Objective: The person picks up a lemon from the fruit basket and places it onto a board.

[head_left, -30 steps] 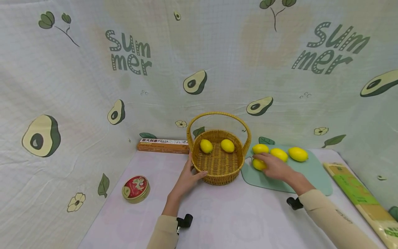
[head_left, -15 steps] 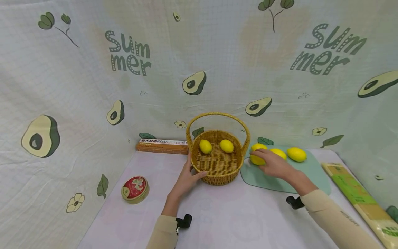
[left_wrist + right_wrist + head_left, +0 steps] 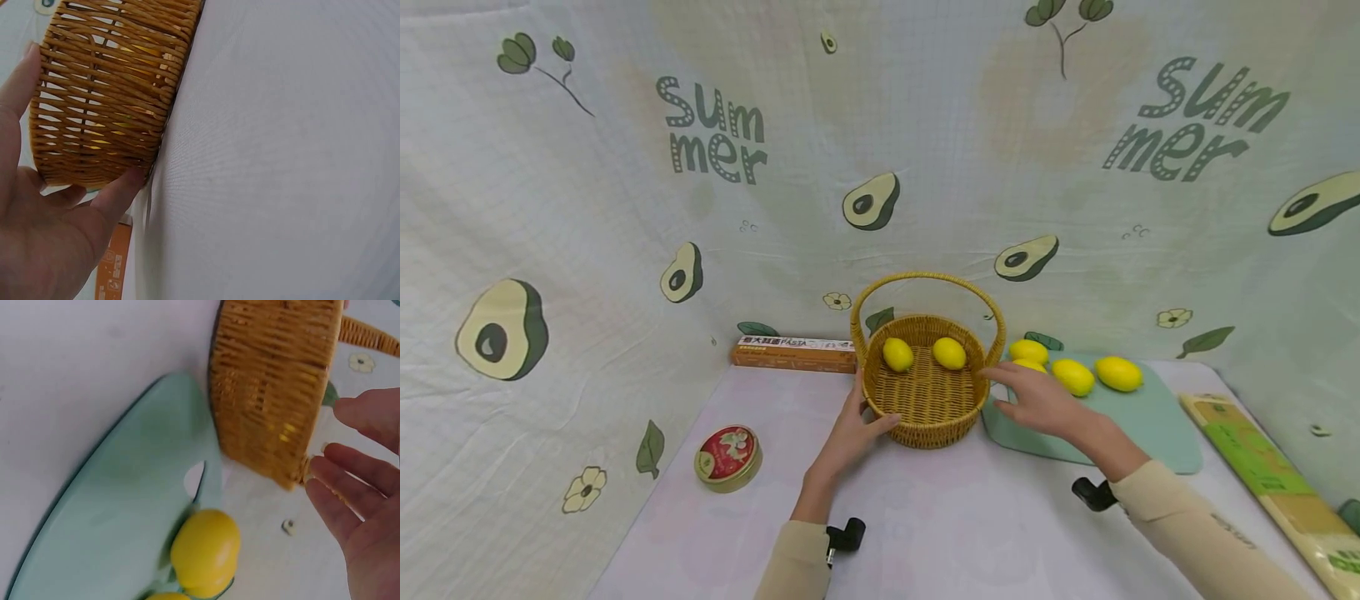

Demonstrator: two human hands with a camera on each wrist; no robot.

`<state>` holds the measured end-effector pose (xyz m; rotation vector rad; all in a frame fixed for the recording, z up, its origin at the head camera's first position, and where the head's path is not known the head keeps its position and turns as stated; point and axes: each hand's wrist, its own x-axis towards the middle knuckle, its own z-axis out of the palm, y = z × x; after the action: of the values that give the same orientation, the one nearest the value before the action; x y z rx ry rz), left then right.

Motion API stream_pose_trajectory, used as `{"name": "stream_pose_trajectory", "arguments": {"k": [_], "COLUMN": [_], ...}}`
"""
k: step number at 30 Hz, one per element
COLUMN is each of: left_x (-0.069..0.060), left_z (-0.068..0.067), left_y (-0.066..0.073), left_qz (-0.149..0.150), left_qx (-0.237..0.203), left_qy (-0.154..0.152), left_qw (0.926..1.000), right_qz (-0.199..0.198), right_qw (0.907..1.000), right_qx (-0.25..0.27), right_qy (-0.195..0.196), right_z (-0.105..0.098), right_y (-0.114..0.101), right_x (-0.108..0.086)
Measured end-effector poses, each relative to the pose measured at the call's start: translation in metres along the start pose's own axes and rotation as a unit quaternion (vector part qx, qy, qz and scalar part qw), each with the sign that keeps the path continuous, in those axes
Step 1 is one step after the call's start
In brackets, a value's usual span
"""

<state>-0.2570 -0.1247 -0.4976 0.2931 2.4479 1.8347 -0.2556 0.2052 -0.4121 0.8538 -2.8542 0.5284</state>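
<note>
A round wicker basket (image 3: 928,435) with a tall arched handle (image 3: 925,274) stands on the table, two lemons (image 3: 898,354) inside at its back. My left hand (image 3: 848,437) holds its left side, thumb at the front and fingers along the wall; the left wrist view shows the fingers spread against the weave (image 3: 106,94). My right hand (image 3: 1037,400) is at the basket's right rim, holding nothing, fingers loosely bent; whether the fingertips touch the rim, I cannot tell. Several lemons (image 3: 1072,377) lie on a pale green cutting board (image 3: 1138,429), one partly hidden behind the right hand.
A pasta box (image 3: 793,357) lies behind the basket's left side. The round red and gold tin (image 3: 727,458) sits at the left. Along the right edge is a long green and tan packet (image 3: 1262,475). A printed cloth (image 3: 775,233) hangs at the back.
The lemon under my right hand has shifted back on the board, against another lemon. The right hand has left it and moved left to the basket's rim. My left hand stays put.
</note>
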Motion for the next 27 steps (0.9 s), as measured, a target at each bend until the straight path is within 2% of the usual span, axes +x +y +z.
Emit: {"name": "stream_pose_trajectory", "arguments": {"k": [3,6,10,13,16,20,27], "left_x": [-0.001,-0.005,-0.008,-0.007,-0.003,0.001,0.002], "left_z": [-0.001,-0.003,-0.005,-0.004,-0.001,0.002,0.0], "left_y": [0.005,0.016,0.027,0.022,0.011,0.0,-0.002], "left_qz": [-0.004,-0.01,-0.015,-0.014,-0.008,0.005,0.017], "left_qx": [-0.002,-0.01,-0.016,-0.014,-0.009,0.002,0.013], "left_qy": [-0.002,-0.008,-0.018,-0.015,-0.006,-0.002,-0.002], "left_qw": [1.0,0.9999,0.9996,0.9997,0.9999,1.0,0.9998], "right_qz": [-0.014,-0.029,-0.029,-0.016,-0.005,-0.007,0.025], "right_qw": [0.9998,0.9995,0.9994,0.9993,0.9993,0.9996,0.9993], "right_qx": [0.011,0.011,0.021,0.034,0.035,0.027,0.024], "right_qy": [-0.007,-0.007,-0.007,-0.009,-0.01,-0.002,0.01], "right_z": [0.003,0.007,0.013,0.019,0.028,0.038,0.052], "right_y": [-0.008,-0.015,-0.022,-0.025,-0.027,-0.027,-0.025], "right_x": [0.005,0.012,0.023,0.032,0.042,0.056,0.077]}}
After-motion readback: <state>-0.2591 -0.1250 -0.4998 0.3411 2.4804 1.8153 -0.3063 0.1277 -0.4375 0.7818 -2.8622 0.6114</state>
